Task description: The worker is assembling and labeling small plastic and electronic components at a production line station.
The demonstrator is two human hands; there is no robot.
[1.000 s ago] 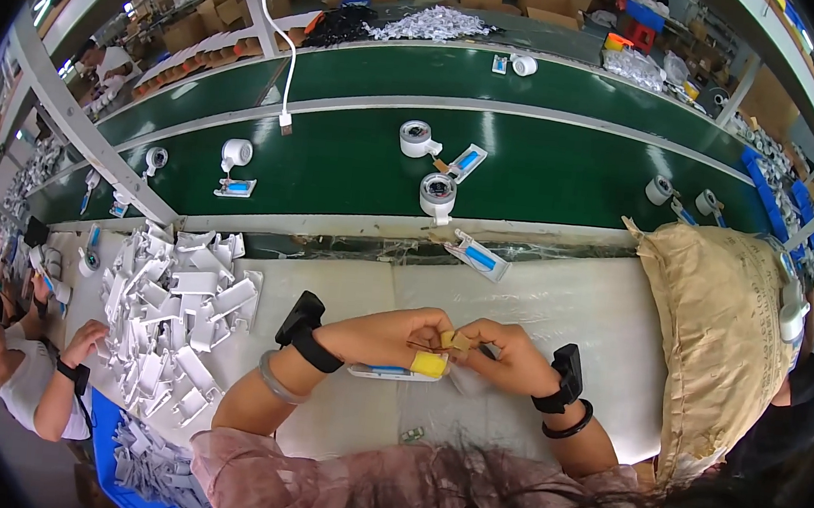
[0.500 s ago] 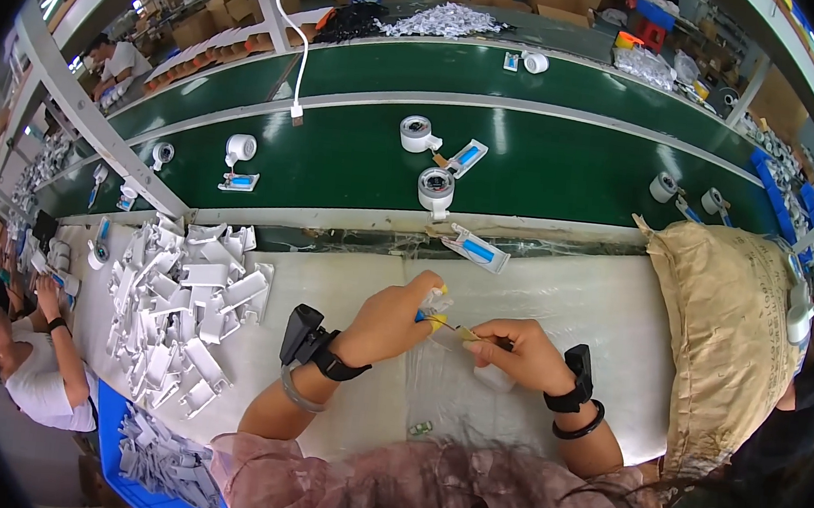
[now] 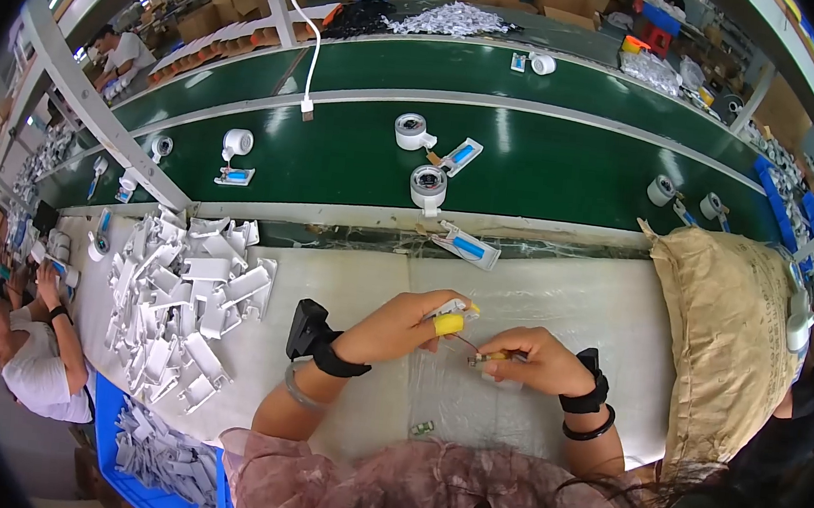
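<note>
My left hand [image 3: 390,326], with yellow covers on thumb and forefinger, is closed on a small white plastic part [image 3: 451,309]. A thin wire runs from there toward my right hand [image 3: 544,362]. My right fingertips pinch a small circuit board [image 3: 483,359], partly hidden by the fingers. Between my forearms a small green circuit board [image 3: 423,428] lies on the table. Beyond my hands, a white casing with a blue cell [image 3: 467,247] rests at the table's far edge, beside a round white unit [image 3: 428,189] on the green belt.
A heap of white plastic casings [image 3: 187,301] covers the table's left side, above a blue bin [image 3: 126,477] of grey parts. A brown sack [image 3: 723,333] stands right. A white cable [image 3: 313,59] hangs over the belt [image 3: 337,169]. A co-worker [image 3: 44,361] sits at left.
My hands have come slightly nearer and to the right. The left hand has turned, showing more of the white part; the right has tilted the board. Units on the near belt have shifted slightly left.
</note>
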